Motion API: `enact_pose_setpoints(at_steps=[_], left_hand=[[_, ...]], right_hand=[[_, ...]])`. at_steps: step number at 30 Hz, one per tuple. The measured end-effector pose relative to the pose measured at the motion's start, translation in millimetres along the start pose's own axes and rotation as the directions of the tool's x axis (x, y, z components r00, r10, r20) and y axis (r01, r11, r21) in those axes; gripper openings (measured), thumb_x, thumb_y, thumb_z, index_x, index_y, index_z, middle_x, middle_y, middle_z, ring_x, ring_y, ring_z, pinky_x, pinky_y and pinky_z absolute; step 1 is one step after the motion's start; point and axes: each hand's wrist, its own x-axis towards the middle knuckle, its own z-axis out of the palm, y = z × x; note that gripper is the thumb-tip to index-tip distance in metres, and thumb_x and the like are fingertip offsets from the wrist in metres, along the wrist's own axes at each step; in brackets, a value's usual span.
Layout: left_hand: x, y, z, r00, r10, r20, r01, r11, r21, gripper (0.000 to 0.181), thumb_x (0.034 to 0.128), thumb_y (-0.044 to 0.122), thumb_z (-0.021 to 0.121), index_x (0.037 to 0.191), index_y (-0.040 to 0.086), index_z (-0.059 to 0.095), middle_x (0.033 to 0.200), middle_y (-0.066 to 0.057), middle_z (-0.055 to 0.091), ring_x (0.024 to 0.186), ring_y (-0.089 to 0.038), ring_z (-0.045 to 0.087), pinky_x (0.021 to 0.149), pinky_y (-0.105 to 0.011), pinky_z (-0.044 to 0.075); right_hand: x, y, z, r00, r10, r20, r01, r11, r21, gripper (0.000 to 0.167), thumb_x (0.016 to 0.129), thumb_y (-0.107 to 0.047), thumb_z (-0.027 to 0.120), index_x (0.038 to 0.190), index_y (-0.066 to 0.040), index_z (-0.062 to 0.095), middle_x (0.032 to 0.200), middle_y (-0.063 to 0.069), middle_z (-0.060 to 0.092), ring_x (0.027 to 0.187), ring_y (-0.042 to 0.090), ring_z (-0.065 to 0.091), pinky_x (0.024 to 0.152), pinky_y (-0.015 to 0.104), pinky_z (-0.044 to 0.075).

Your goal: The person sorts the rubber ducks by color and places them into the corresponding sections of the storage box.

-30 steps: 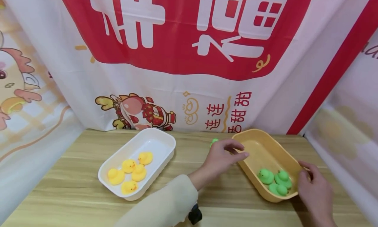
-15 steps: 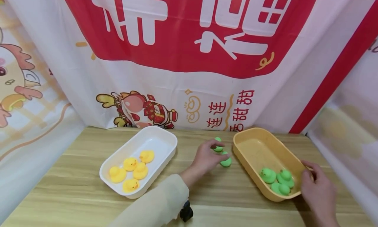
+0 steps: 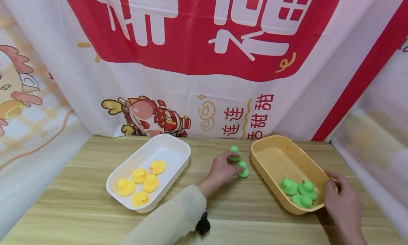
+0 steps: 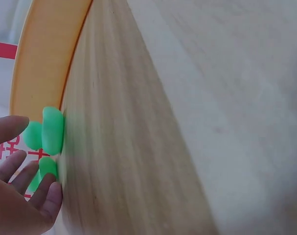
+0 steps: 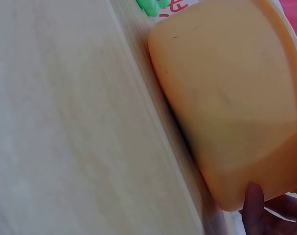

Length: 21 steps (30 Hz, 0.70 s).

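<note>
My left hand is beside two green toy ducks on the table. Its thumb is at the nearer duck and its fingers are by the farther duck. In the left wrist view the thumb and fingers are spread apart, with a green duck at the gap; whether they touch it I cannot tell. My right hand grips the right side of a yellow-orange plastic basin, thumb against its outer wall. Several green ducks lie in that basin's near end.
A white basin with several yellow toy ducks stands at the left on the wooden table. Printed cloth hangs behind the table and along both sides.
My left hand has moved left, from the yellow-orange basin's rim to the two loose green ducks. The nearer duck now sits more upright. My right hand stays on the basin.
</note>
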Motion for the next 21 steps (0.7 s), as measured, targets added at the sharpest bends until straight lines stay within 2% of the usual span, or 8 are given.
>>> enact_pose_setpoints(at_steps=[3,6,12,15,18,21], left_hand=[[3.3,2.2,2.7,1.0,0.01,-0.029,-0.01,1.0,-0.007,0.039,0.0845,0.01,0.09,0.121,0.007,0.076,0.123,-0.011,0.075,0.11,-0.025,0.067,0.096,-0.034,0.056],[6.2,6.1,5.3,0.998,0.005,-0.056,-0.005,1.0,-0.002,0.039,0.0848,0.009,0.09,0.121,0.008,0.076,0.122,-0.01,0.073,0.111,-0.026,0.066,0.094,-0.034,0.056],[11.4,12.2,6.5,1.0,-0.002,-0.029,0.003,0.999,0.039,0.038,0.0845,0.009,0.09,0.119,0.008,0.076,0.123,-0.01,0.072,0.112,-0.026,0.066,0.1,-0.038,0.057],[10.8,11.8,6.4,1.0,0.003,-0.018,-0.002,0.998,0.055,0.029,0.0851,0.009,0.09,0.111,0.007,0.078,0.116,-0.008,0.073,0.106,-0.022,0.065,0.095,-0.034,0.056],[8.5,11.2,6.4,1.0,0.001,-0.014,0.0,0.998,0.07,0.018,0.0867,0.009,0.089,0.103,0.01,0.08,0.11,-0.005,0.072,0.1,-0.018,0.064,0.09,-0.031,0.056],[6.6,10.2,6.2,1.0,-0.005,-0.006,0.005,0.997,0.073,0.014,0.0883,0.009,0.088,0.1,0.011,0.08,0.108,-0.003,0.07,0.097,-0.015,0.062,0.088,-0.029,0.055]], right_hand=[[0.5,0,0,1.0,0.007,-0.007,-0.007,1.0,0.001,0.042,0.106,-0.025,0.047,0.143,-0.02,0.068,0.128,0.021,0.073,0.089,0.017,0.058,0.072,0.028,0.038],[1.2,-1,-1,1.0,0.006,-0.008,-0.006,1.0,0.002,0.042,0.106,-0.025,0.048,0.143,-0.021,0.068,0.128,0.02,0.074,0.085,0.01,0.055,0.072,0.027,0.038],[2.8,-1,-2,1.0,0.006,-0.003,-0.006,1.0,0.01,0.042,0.106,-0.026,0.048,0.143,-0.021,0.068,0.131,0.022,0.073,0.088,0.012,0.056,0.073,0.026,0.038],[2.9,-1,-2,1.0,0.006,0.004,-0.006,1.0,0.008,0.042,0.107,-0.026,0.048,0.143,-0.02,0.068,0.132,0.023,0.073,0.091,0.017,0.059,0.073,0.026,0.038],[2.3,-1,-1,1.0,0.008,0.017,-0.008,1.0,0.009,0.043,0.107,-0.026,0.047,0.145,-0.019,0.066,0.135,0.024,0.071,0.102,0.028,0.062,0.074,0.027,0.038],[1.3,0,-1,1.0,0.009,0.022,-0.009,1.0,0.012,0.044,0.107,-0.025,0.047,0.146,-0.018,0.065,0.137,0.025,0.07,0.111,0.035,0.061,0.076,0.028,0.038]])
